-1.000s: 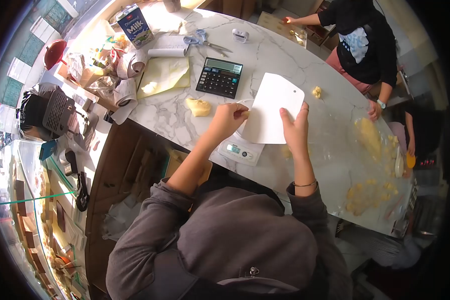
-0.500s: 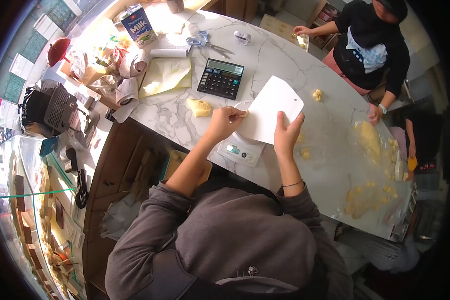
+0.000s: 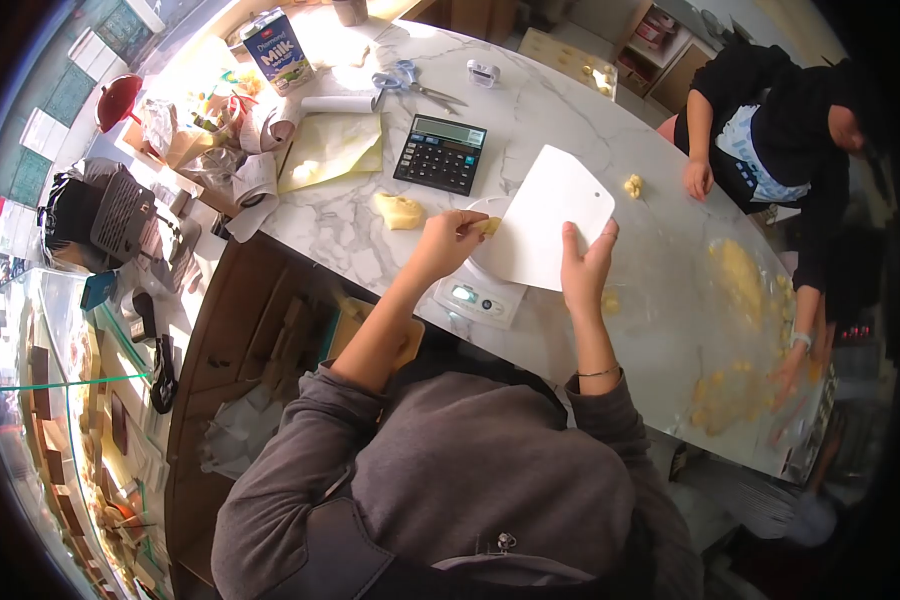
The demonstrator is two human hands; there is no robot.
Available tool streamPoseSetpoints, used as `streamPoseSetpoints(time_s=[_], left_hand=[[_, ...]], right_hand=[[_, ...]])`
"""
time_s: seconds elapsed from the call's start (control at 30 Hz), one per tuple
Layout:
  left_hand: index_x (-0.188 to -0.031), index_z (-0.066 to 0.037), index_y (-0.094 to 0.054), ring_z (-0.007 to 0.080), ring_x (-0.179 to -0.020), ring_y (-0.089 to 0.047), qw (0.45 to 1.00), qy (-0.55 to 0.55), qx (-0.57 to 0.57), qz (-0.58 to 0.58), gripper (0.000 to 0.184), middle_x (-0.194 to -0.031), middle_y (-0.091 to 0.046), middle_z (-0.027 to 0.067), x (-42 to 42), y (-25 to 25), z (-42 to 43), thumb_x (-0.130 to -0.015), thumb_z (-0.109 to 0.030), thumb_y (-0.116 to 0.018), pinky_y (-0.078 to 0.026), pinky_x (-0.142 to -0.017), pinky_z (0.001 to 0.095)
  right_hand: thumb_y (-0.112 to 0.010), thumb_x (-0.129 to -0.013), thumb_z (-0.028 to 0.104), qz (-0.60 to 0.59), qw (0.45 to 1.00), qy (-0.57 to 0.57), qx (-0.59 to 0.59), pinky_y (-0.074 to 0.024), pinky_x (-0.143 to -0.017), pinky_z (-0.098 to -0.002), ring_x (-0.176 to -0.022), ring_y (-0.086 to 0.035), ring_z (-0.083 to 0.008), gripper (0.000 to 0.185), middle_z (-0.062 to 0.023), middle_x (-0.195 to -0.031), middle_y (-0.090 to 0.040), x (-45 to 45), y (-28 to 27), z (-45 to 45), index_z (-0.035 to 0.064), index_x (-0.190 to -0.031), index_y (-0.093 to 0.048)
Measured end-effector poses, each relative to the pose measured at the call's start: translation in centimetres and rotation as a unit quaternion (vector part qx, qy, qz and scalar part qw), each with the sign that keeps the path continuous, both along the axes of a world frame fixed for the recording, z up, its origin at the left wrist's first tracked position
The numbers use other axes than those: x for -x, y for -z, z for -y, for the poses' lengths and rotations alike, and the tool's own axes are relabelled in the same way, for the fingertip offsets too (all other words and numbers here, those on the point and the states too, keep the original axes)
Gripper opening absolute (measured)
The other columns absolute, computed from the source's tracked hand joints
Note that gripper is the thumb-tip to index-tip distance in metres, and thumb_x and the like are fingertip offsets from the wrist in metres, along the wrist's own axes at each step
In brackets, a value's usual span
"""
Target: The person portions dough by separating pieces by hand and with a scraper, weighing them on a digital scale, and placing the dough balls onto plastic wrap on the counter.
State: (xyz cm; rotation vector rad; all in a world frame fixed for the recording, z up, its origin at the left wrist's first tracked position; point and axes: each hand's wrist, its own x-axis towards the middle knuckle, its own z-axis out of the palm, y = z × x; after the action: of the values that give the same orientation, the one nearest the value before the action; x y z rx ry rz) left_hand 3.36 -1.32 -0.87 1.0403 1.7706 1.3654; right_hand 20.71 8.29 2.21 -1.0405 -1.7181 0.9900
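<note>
My right hand (image 3: 587, 262) grips a flat white scraper (image 3: 547, 225) by its right side, with a small hole near one corner. A small bit of yellow dough (image 3: 490, 226) is pinched between the thumb and fingers of my left hand (image 3: 452, 240), against the scraper's left edge. Below them a white digital scale (image 3: 478, 300) stands at the table edge, its plate mostly covered by the scraper. A larger lump of dough (image 3: 398, 211) lies just left of my left hand. Small dough pieces (image 3: 610, 300) are beside my right wrist.
A black calculator (image 3: 440, 154), blue scissors (image 3: 417, 86), yellow paper (image 3: 332, 152) and a milk carton (image 3: 276, 52) are on the marble table (image 3: 530, 110). More dough (image 3: 738, 280) lies under plastic at the right. A co-worker in black (image 3: 760, 140) leans over the right end.
The scraper and my right hand have shifted slightly. The co-worker has drawn one hand back from the tray and leaned right, with the other hand reaching down to the table's right end.
</note>
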Motion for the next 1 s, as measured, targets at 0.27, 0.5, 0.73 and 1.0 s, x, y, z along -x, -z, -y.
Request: streamPoseSetpoints(time_s=[0.27,0.5,0.73,1.0], left_hand=[[-0.097,0.000,-0.066,0.0193,-0.068,-0.061,0.988,0.009,-0.006,-0.153,0.023,-0.080,-0.064,0.0123,0.2,0.3,-0.5,-0.078,-0.004,-0.054,-0.048,-0.064,0.0290],[-0.095,-0.003,-0.067,0.0277,-0.071,-0.061,0.934,0.046,0.020,-0.354,0.025,-0.085,-0.063,0.0155,0.0,-1.4,0.8,-0.074,0.000,-0.053,-0.050,-0.066,0.0322],[-0.090,-0.007,-0.066,0.0283,-0.079,-0.062,0.965,-0.174,0.014,-0.195,0.018,-0.089,-0.066,0.0104,4.7,-1.3,4.9,-0.075,-0.006,-0.057,-0.050,-0.071,0.0358],[-0.082,-0.004,-0.066,0.0287,-0.082,-0.053,0.882,-0.148,0.032,-0.446,0.010,-0.086,-0.055,0.0103,6.2,3.9,4.8,-0.076,-0.007,-0.058,-0.045,-0.074,0.0387]], right_hand=[[-0.056,-0.086,0.015,0.010,0.996,0.039,-0.077,-0.0420,-0.086,-0.0376,-0.100,-0.054,-0.0354,0.054,-0.0269,-0.109,-0.051,2.0,1.0,0.9,-0.0115,-0.122,-0.026],[-0.056,-0.087,0.017,-0.036,0.988,0.148,0.005,-0.0404,-0.091,-0.0355,-0.111,-0.048,-0.0294,0.060,-0.0251,-0.122,-0.041,1.8,2.3,-1.4,-0.0106,-0.128,-0.021],[-0.058,-0.086,0.017,-0.148,0.973,0.146,0.104,-0.0424,-0.089,-0.0338,-0.108,-0.049,-0.0267,0.063,-0.0235,-0.122,-0.042,-2.8,-0.7,-2.4,-0.0108,-0.128,-0.020],[-0.058,-0.086,0.014,-0.213,0.960,0.159,0.087,-0.0442,-0.089,-0.0333,-0.109,-0.049,-0.0222,0.057,-0.0160,-0.122,-0.045,-8.0,-5.3,-2.0,-0.0011,-0.131,-0.025]])
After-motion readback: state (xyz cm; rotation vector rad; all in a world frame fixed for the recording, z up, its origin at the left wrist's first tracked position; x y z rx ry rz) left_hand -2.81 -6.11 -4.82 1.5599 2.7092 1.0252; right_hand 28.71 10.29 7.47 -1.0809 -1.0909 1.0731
